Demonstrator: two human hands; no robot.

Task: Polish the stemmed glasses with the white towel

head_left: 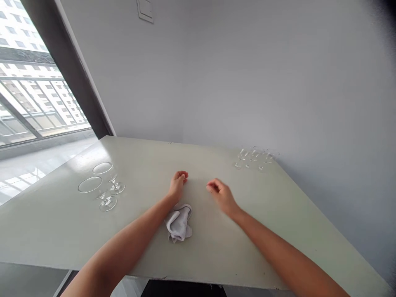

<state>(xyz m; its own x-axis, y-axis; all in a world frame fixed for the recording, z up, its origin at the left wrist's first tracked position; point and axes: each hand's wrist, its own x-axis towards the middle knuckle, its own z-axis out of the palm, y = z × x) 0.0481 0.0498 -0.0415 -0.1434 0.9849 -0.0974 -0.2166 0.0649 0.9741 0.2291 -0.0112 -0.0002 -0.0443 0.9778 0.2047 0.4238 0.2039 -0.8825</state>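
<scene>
Over the middle of the table, my left hand (178,183) has its fingers curled in, and no object shows in it. My right hand (222,194) is apart from it, to the right, also loosely closed with nothing visible in the fingers. A crumpled pale grey cloth (178,226) lies just below my left wrist, beside the forearm. Two clear stemmed glasses, a nearer one (108,203) and a farther one (117,188), are on the left side of the table. Several smaller stemmed glasses (253,155) stand grouped at the far right.
The pale table (148,159) reaches back to grey walls (262,74). Its right edge runs along the wall. A window (34,82) with a railing outside is at the left. A switch plate (145,9) is on the wall above.
</scene>
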